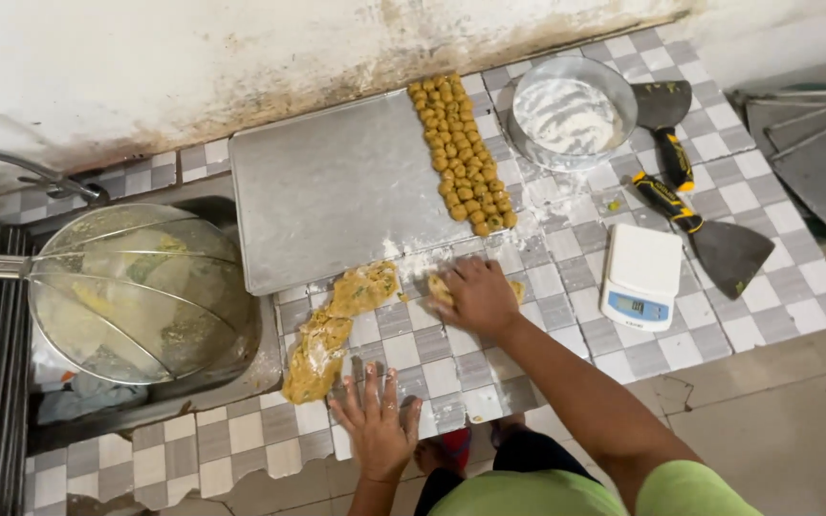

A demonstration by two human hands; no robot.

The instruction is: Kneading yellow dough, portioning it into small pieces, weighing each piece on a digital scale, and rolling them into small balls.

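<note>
Right hand (478,294) cupped over a small dough piece (440,289), pressing it on the tiled counter (437,377); left hand (375,425) flat, fingers spread, holding nothing. Dough slab (336,330) just left of both; metal tray (336,191) with dough balls (463,153) beyond

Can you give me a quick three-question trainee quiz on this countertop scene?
1. True or false: the left hand lies flat on the tiled counter, fingers spread.
2. What does the right hand press on? A) a small piece of dough B) the digital scale C) a scraper
3. Fill in: the rows of small dough balls sit along the right edge of the metal ____.

Key: 1 true; 2 A; 3 tray.
</note>
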